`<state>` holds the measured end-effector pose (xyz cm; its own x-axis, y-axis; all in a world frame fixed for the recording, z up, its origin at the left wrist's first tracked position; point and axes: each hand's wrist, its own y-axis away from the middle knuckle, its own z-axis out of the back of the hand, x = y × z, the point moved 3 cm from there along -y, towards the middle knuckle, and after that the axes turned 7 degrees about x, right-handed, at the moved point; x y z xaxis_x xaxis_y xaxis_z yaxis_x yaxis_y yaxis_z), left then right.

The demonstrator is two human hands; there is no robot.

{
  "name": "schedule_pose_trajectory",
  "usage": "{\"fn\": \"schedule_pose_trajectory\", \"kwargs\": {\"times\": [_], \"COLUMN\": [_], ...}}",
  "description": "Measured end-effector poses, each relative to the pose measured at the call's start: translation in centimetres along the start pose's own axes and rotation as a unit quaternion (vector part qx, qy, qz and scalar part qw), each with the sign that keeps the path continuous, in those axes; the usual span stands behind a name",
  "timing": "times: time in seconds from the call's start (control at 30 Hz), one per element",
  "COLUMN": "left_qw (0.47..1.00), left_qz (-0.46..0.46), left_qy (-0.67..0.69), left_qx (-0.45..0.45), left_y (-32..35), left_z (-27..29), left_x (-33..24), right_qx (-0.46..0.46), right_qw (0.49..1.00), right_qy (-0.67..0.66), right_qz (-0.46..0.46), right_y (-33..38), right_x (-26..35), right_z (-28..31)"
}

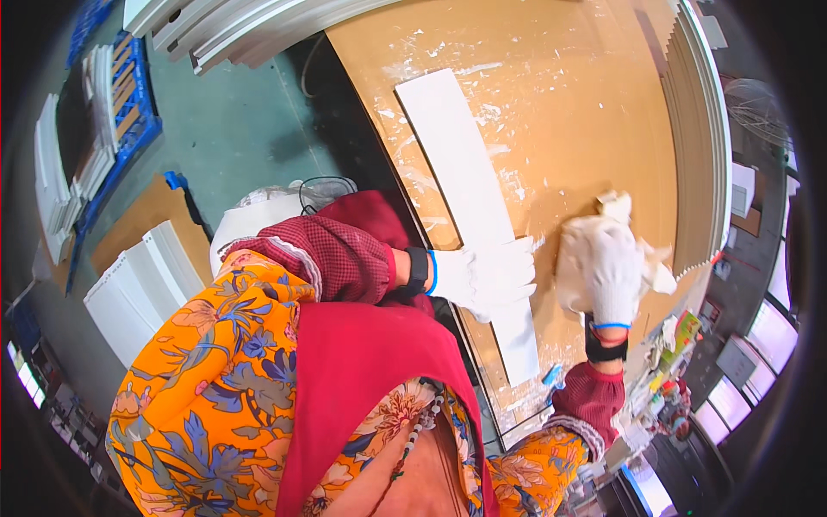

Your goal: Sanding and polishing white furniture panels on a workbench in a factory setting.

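A long flat white board strip (469, 207) lies lengthwise on the brown, paint-flecked desk (594, 112). The white-gloved left hand (488, 277) presses flat across the strip's near part, fingers spread. Just right of the strip, the gloved right hand (607, 267) clutches a crumpled white cloth (642, 258) against the desk.

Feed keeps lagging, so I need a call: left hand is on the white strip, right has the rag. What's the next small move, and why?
Probably bring the rag in the right hand left onto the strip and wipe along it. The left hand pins the strip flat on the board, and the rag rests on the board just beside it, off the strip.
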<state>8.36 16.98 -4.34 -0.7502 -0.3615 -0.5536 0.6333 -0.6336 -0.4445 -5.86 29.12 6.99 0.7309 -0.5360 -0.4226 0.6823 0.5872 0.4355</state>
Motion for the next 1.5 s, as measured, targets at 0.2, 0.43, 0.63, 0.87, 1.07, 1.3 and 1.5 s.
{"fn": "schedule_pose_trajectory", "kwargs": {"times": [0.2, 0.43, 0.63, 0.87, 1.07, 1.3, 1.5], "left_qw": [0.984, 0.996, 0.998, 0.999, 0.989, 0.987, 0.997], "left_qz": [0.004, 0.046, 0.056, 0.043, 0.061, 0.050, 0.041], "left_qy": [-0.085, -0.051, 0.030, 0.024, -0.027, 0.136, 0.057], "left_qx": [-0.159, -0.063, 0.023, 0.016, -0.131, 0.074, -0.027], "left_y": [0.1, -0.2, -0.2, -0.5, 1.4, 0.7, 0.6], "left_z": [-0.5, -1.6, -2.6, -3.8, -2.7, -3.4, -3.6], "left_x": [0.3, 0.5, 0.5, -0.1, -0.1, 0.0, -0.2], "right_qx": [-0.127, -0.114, -0.241, -0.263, -0.214, -0.198, -0.197], "right_qw": [0.973, 0.932, 0.957, 0.938, 0.947, 0.954, 0.957], "right_qy": [-0.018, -0.341, -0.113, -0.151, -0.152, -0.125, -0.109], "right_qz": [0.191, 0.043, 0.120, 0.170, 0.184, 0.188, 0.182], "right_y": [-4.9, -9.5, -8.6, -10.6, -12.5, -10.9, -11.2], "right_x": [6.7, 7.6, 10.3, 15.3, 17.7, 18.3, 18.6], "right_z": [5.0, 1.5, 8.1, 11.3, 10.5, 10.2, 10.8]}}
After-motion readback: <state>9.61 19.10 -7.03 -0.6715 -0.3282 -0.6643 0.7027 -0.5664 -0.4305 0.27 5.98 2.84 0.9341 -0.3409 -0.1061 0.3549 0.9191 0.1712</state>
